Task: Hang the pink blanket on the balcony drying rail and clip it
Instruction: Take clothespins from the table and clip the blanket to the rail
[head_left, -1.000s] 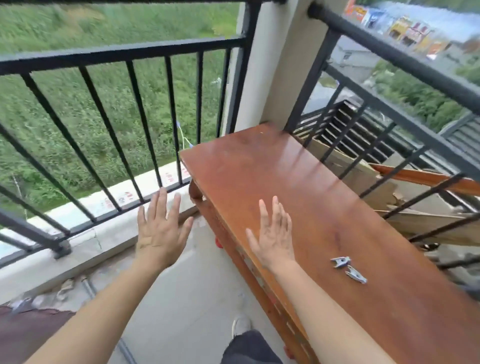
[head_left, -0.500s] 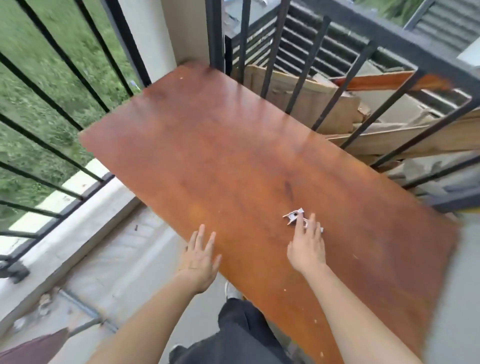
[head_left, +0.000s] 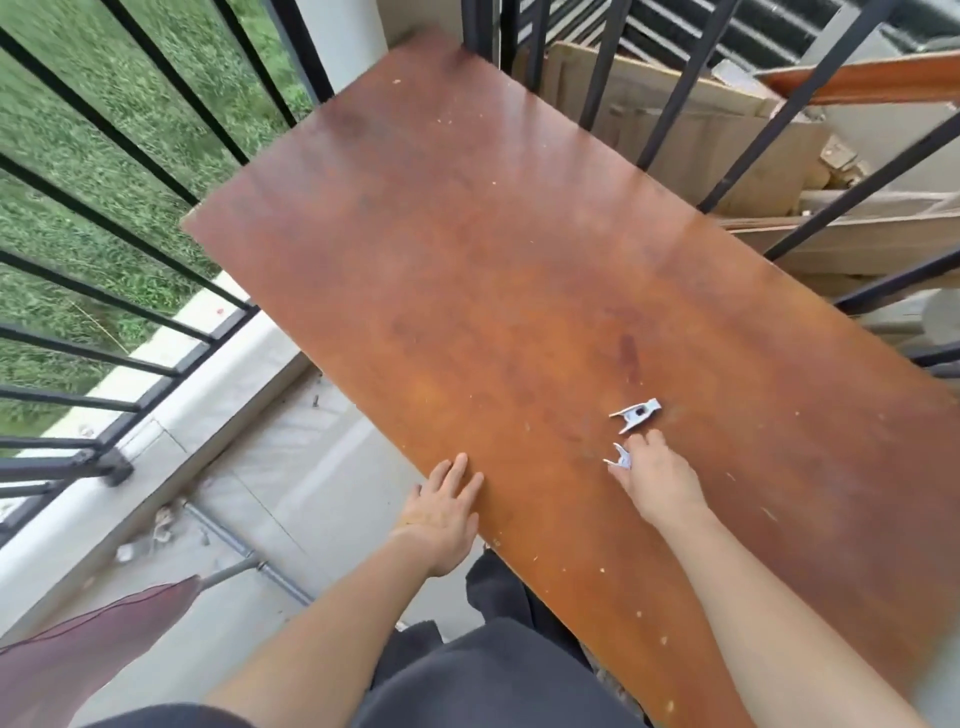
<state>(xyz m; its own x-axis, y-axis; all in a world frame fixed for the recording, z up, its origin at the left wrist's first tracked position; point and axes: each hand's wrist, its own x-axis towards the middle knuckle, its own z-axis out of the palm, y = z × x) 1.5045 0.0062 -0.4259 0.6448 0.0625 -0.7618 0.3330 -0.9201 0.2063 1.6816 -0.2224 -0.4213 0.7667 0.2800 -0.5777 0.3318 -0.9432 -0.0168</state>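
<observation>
Two small metal clips lie on a reddish-brown wooden table (head_left: 467, 270). One clip (head_left: 636, 414) rests free on the tabletop. My right hand (head_left: 657, 480) is closed around the other clip (head_left: 619, 458), whose prongs stick out to the left of my fingers. My left hand (head_left: 444, 512) lies flat with fingers apart on the table's near edge, holding nothing. A dull pink-maroon cloth (head_left: 88, 654) shows at the bottom left corner, most of it out of frame. The black balcony railing (head_left: 130, 150) runs along the left and back.
A concrete curb (head_left: 171, 431) runs under the left railing, with a grey pipe (head_left: 244, 553) on the floor beside it. Cardboard and wooden boards (head_left: 727, 130) are stacked behind the right-hand railing. Grass lies far below on the left.
The view has tilted down and turned right toward the table. My right hand has reached the clips and closed on one; my left hand has dropped onto the table's edge.
</observation>
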